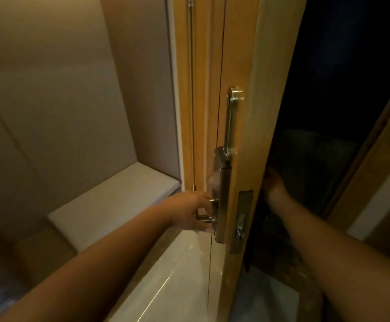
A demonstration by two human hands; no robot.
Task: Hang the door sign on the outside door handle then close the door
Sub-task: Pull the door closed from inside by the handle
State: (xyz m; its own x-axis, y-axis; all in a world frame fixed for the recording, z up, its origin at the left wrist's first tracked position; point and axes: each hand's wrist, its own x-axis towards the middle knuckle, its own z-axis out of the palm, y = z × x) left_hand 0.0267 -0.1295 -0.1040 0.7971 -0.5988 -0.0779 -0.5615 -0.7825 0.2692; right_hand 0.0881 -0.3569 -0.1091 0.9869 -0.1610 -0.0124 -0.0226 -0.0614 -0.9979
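Your wooden door (247, 66) stands ajar, its edge toward you, dark beyond. Your left hand (189, 211) has its grip clamped on the inside door handle (206, 218). Your right hand (274, 185) reaches behind the door's outer face; its grip cannot be told. The door sign is not visible.

Head view looks down, close, along the door's (247, 135) edge.
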